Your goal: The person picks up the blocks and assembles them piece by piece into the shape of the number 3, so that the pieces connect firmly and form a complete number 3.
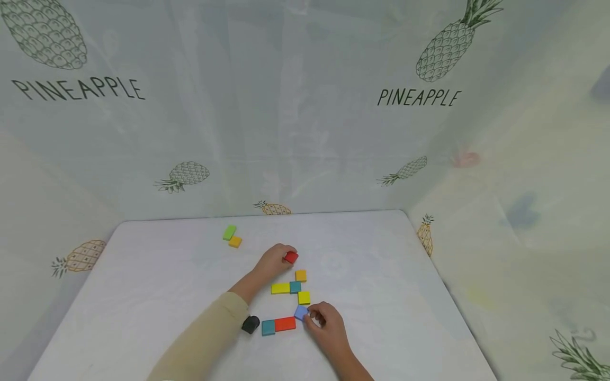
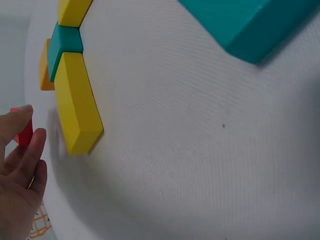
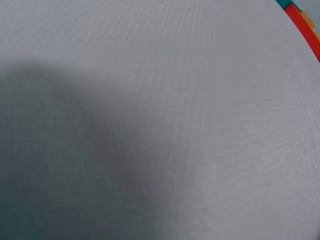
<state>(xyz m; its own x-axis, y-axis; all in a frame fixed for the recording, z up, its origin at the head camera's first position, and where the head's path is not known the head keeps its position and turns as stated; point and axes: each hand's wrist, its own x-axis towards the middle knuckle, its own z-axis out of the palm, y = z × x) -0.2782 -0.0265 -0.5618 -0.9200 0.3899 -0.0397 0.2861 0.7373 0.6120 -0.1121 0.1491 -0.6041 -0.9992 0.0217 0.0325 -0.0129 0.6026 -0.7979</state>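
In the head view my left hand [image 1: 274, 263] pinches a small red block [image 1: 291, 257] between thumb and fingers, beyond the row of blocks. The left wrist view shows that red block [image 2: 25, 134] at the fingertips of the hand [image 2: 22, 172]. My right hand [image 1: 326, 326] pinches the edge of a blue block [image 1: 301, 312], which sits tilted near the end of a long red block [image 1: 285, 324]. A teal block [image 1: 268, 327] adjoins the red one. Above the blue block are a yellow square [image 1: 304, 298], a teal square [image 1: 295, 287], a long yellow block [image 1: 280, 288] and an orange square [image 1: 301, 275].
A green block [image 1: 230, 232] and an orange block [image 1: 235, 242] lie together at the back left of the white table [image 1: 381, 264]. Beside the left sleeve is a small black object [image 1: 250, 324]. Pineapple-printed sheeting [image 1: 295, 106] stands behind the table.
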